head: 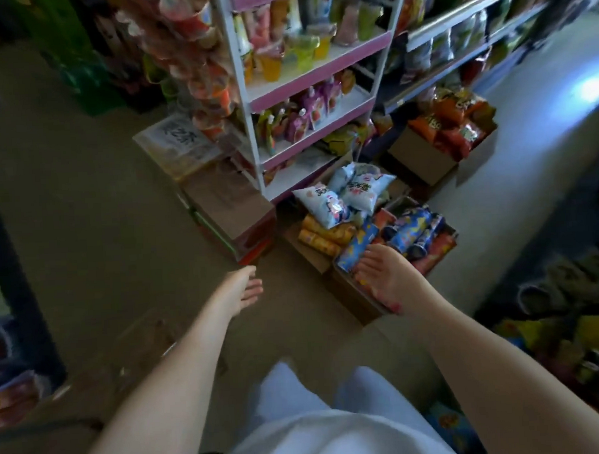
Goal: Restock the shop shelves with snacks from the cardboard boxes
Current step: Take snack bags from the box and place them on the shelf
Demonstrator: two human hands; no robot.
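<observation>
On the floor stands an open cardboard box (355, 293) filled with blue snack tubes (407, 230) and red ones. My right hand (385, 278) lies over the box's near end, fingers straight, touching a blue tube (356, 248). My left hand (244, 288) hangs open above the bare floor, holding nothing. Behind the box lie pale blue snack bags (352, 193) and yellow tubes (321, 236). The white and pink shelf rack (317, 69) rises just beyond, stocked with jelly cups and pouches.
A second cardboard box (423, 158) with orange and red snack bags sits at the right, under long shelves (471, 27). A closed red and brown carton (235, 213) and a printed carton (179, 146) stand left of the rack. Bare floor (93, 220) spreads to the left.
</observation>
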